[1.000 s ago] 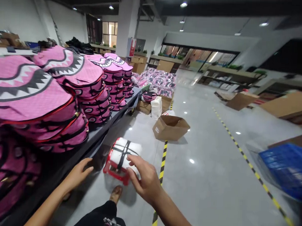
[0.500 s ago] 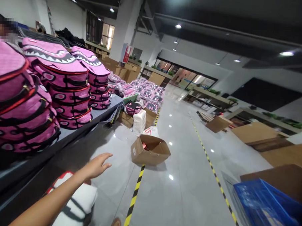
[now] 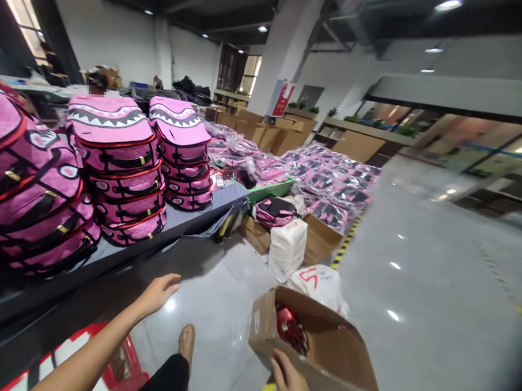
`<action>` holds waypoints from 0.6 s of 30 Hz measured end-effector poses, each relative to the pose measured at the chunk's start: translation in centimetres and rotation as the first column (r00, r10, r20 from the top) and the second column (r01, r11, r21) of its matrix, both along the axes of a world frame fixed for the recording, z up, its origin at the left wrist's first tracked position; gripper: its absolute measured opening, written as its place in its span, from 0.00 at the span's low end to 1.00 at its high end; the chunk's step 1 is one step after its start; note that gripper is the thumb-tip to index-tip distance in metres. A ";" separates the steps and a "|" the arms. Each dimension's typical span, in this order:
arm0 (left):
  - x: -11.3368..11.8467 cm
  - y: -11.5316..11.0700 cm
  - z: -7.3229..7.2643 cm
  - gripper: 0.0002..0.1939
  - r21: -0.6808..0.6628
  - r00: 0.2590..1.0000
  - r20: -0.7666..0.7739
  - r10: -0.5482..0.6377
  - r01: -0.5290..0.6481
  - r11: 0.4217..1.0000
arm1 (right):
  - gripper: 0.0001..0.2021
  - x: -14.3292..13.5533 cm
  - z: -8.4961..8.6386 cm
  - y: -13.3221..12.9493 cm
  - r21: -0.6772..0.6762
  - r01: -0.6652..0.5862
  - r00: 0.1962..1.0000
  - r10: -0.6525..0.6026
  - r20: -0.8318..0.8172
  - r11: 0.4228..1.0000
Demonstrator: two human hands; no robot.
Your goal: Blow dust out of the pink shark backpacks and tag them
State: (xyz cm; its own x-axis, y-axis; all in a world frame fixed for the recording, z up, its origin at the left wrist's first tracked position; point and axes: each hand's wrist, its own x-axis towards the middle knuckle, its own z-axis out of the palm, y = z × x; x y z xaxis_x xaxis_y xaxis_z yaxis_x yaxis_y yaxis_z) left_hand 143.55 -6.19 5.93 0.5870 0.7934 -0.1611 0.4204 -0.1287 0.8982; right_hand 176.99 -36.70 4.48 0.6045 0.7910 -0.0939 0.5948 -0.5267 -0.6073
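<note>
Two hands I watch: left hand loose, holding nothing; right hand half-curled at the near side of the cardboard box, whether gripping I cannot tell. Red things lie inside, past its fingertips; pink backpacks stand stacked beyond the left fingers.

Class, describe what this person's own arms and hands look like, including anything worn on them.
The left hand is ungloved, and its forearm shows no sleeve, watch or bracelet. The right hand is also ungloved; its wrist and forearm are out of view.
</note>
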 end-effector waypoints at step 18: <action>39.0 38.2 3.5 0.16 0.234 0.957 0.146 0.250 -0.279 0.932 | 0.20 29.8 -0.6 55.1 0.127 -0.506 0.857 0.482 0.182 0.853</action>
